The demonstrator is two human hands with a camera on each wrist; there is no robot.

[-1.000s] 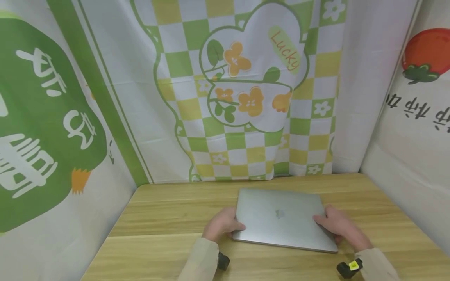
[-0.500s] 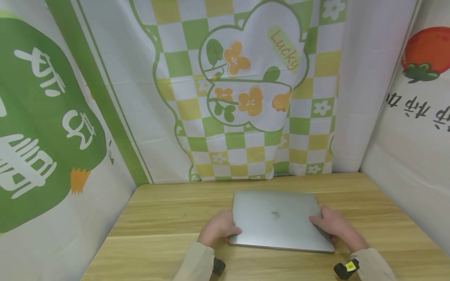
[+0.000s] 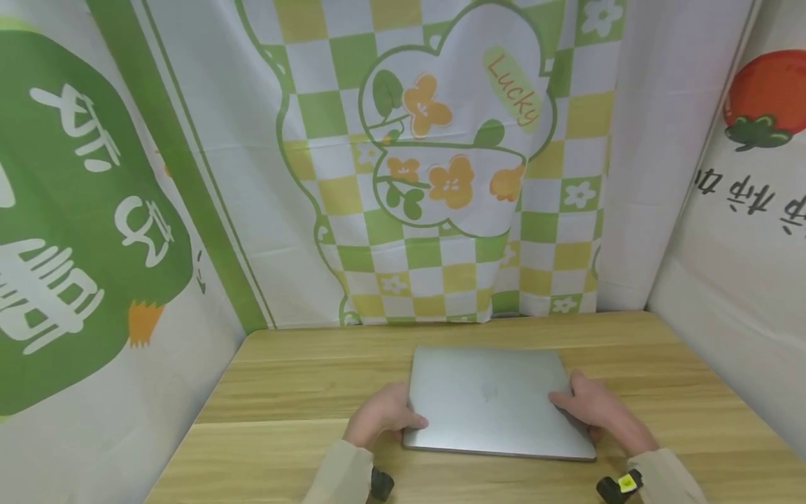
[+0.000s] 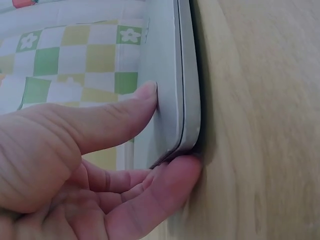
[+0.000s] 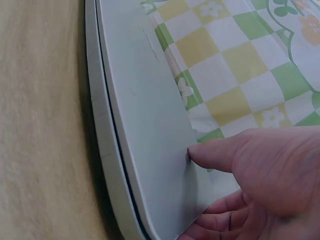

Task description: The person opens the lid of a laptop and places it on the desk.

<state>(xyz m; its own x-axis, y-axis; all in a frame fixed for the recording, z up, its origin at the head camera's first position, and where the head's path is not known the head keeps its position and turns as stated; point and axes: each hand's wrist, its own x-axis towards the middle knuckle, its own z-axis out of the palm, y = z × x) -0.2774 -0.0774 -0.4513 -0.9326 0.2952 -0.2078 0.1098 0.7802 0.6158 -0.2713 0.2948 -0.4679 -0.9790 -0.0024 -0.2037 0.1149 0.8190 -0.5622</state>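
Laptop slid nearer to you and a little left, both hands with it

Compared with one second ago, it also turned slightly, so its front edge is now more square to you. It is closed and sits on the table, a little to the right of the middle, with a strip of wood between it and the far edge; both far corners of the table are well apart from it.

I judge that the next move depends on this: the laptop is between your two hands, and its long axis goes from one to the other. Neither hand is nearer, because both touch it. Your left hand pinches close to the front left corner, thumb on the lid, other fingers curled around the edge. Your right hand pinches the right side, farther back from its front corner; its lower fingers are partly hidden. I cannot tell if the underside touches the wood.
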